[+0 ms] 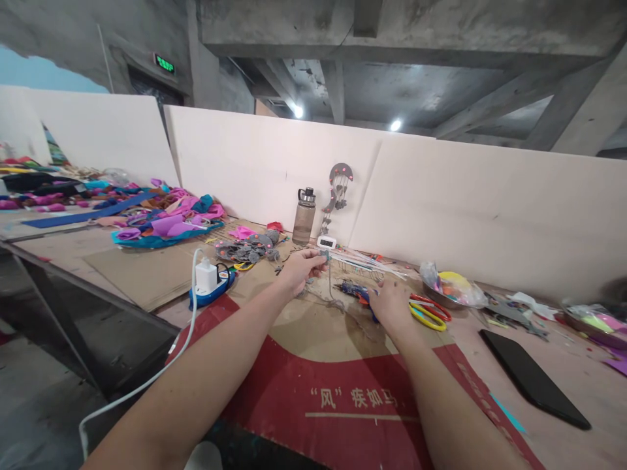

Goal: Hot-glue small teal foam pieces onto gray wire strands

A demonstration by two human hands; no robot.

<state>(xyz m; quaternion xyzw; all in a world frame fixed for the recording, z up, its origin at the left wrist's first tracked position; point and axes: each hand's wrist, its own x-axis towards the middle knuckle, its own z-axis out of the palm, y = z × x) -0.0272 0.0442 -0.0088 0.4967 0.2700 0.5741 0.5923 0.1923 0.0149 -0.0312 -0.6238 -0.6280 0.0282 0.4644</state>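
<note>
My left hand (304,269) pinches a small grey piece (324,257) between thumb and fingertips. From it a thin grey cord (330,282) hangs down toward the cardboard (298,336). To the right, my right hand (392,307) has its fingers closed round a blue glue gun (356,291), whose dark nozzle points left, below and right of the left hand. Part of the glue gun's handle is hidden by the hand. Scissors (428,314) with red and yellow handles lie right beside my right hand. Thin white sticks (369,260) lie behind both hands.
A bottle (304,222) and a small white clock (326,243) stand by the white board (416,189). Grey felt-like pieces (247,249) lie left. A blue power strip (215,287) has a white cable. At right are a metal bowl (453,297) and black phone (533,378).
</note>
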